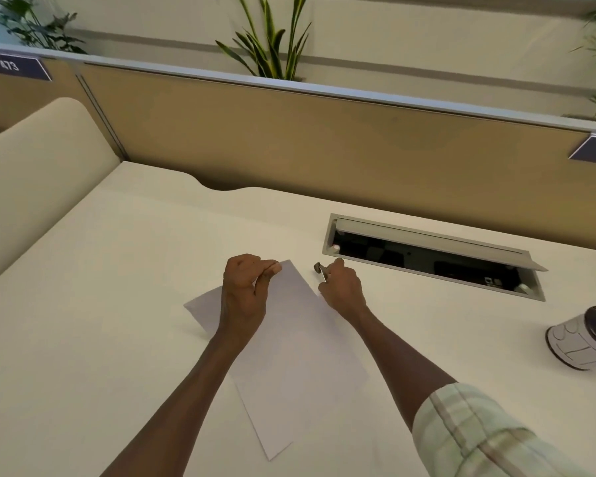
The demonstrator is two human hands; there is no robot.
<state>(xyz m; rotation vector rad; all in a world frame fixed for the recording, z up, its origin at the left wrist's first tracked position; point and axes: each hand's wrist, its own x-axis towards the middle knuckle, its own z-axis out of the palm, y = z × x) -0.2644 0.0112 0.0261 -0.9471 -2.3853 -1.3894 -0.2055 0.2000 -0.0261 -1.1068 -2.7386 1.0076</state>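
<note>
A stack of white paper sheets (300, 356) lies at an angle on the cream desk (100, 304). My left hand (245, 294) pinches the far corner of the sheets between thumb and fingers. My right hand (341, 287) sits just right of that corner and holds a small metal clip (320, 270), whose silver end sticks out past the fingers. The clip is close to the paper's edge; whether it touches the sheets I cannot tell.
An open cable hatch (434, 259) with a grey flap is set into the desk behind my right hand. A white tin (585, 339) lies on its side at the right edge. A tan partition (324, 132) closes the back, with plants behind it.
</note>
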